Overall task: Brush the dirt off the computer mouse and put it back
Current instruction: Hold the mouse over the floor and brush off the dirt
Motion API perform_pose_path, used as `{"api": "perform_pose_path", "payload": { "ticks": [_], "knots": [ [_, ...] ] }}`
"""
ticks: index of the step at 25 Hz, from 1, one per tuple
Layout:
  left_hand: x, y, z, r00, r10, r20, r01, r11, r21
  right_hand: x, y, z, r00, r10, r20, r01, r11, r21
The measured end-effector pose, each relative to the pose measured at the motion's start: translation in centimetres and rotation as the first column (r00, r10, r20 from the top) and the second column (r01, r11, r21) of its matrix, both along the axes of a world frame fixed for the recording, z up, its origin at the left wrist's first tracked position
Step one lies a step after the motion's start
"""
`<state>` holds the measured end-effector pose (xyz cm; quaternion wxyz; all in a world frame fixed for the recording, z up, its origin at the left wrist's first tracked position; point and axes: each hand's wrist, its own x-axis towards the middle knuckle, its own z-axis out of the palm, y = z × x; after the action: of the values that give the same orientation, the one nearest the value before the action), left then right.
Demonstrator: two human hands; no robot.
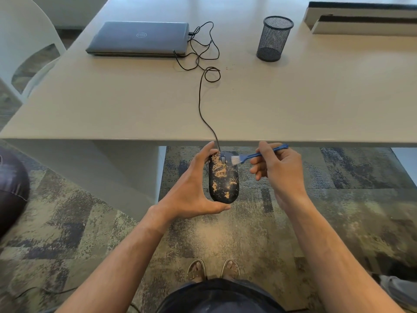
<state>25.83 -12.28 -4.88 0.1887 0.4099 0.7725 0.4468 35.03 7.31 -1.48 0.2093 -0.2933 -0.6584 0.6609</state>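
A black wired computer mouse (223, 179), speckled with tan dirt over much of its top, hangs in the air just off the table's front edge, above the carpet. My left hand (194, 188) grips it from its left side, thumb under the rear end, fingertips at the front. My right hand (278, 168) pinches a small blue brush (255, 156) with pale bristles; the bristles touch the mouse's front right, beside the scroll wheel. The mouse's black cable (199, 96) runs up across the table to the laptop.
On the grey table (293, 105) lie a closed laptop (138, 39) at the back left and a black mesh pen cup (273, 38) at the back middle. A long box (361, 18) sits back right. A white chair (24, 48) stands left. My sandalled feet are on the patterned carpet below.
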Motion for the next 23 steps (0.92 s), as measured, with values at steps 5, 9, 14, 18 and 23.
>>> {"api": "perform_pose_path", "payload": {
  "ticks": [5,9,14,18,23],
  "knots": [
    [0.2,0.3,0.0,1.0,-0.014,0.006,0.014,1.0,-0.023,0.4,0.3,0.3,0.997,-0.037,-0.061,0.034,0.998,-0.052],
    [0.2,0.5,0.0,1.0,-0.019,0.004,0.019,1.0,-0.022,0.9,-0.6,-0.5,1.0,0.001,-0.024,-0.002,0.999,-0.038],
    [0.1,0.5,-0.3,1.0,-0.013,0.009,0.014,1.0,-0.015,1.5,0.9,0.2,0.997,-0.078,-0.023,0.078,0.997,-0.005],
    [0.0,0.9,-0.3,1.0,-0.012,0.003,0.012,1.0,-0.009,1.0,-0.7,0.2,0.999,0.022,-0.037,-0.021,0.999,0.028],
    [-0.1,0.9,-0.4,1.0,-0.003,-0.002,0.003,1.0,-0.014,2.1,0.7,0.1,0.996,-0.092,-0.009,0.092,0.996,0.01]
  ]
}}
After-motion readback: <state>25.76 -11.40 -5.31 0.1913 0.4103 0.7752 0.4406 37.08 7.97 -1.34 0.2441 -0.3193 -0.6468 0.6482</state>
